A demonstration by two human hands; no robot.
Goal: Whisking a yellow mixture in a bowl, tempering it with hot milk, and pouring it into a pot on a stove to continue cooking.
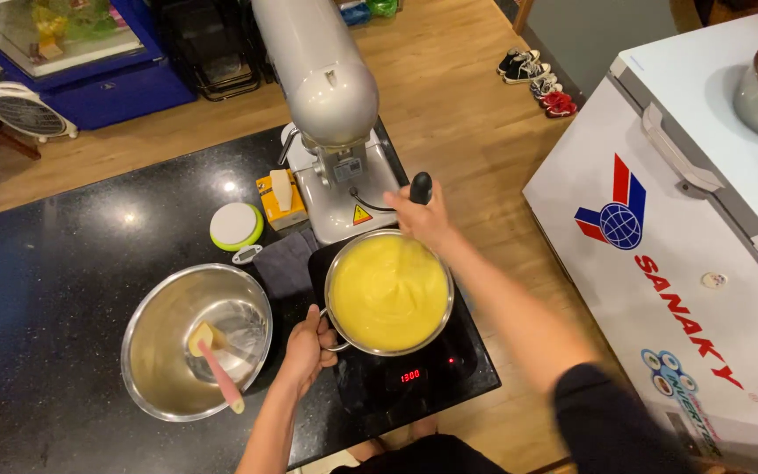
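While our left hand (307, 348) is gripping the pot (388, 293) handle on the hob (449, 369), our right hand (423, 218) is closed on a black-handled tool (420, 188), stirring the yellow cream (389, 291); next, we judge, steady stirring without tipping.

A steel pot (388, 294) of smooth yellow cream sits upright on the black induction hob (414, 373).

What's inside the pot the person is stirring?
The pot is full of smooth yellow cream. The right hand holds a black handle over it; the tool's lower end is blurred. The cream hides the pot's bottom. The left hand grips the side handle.
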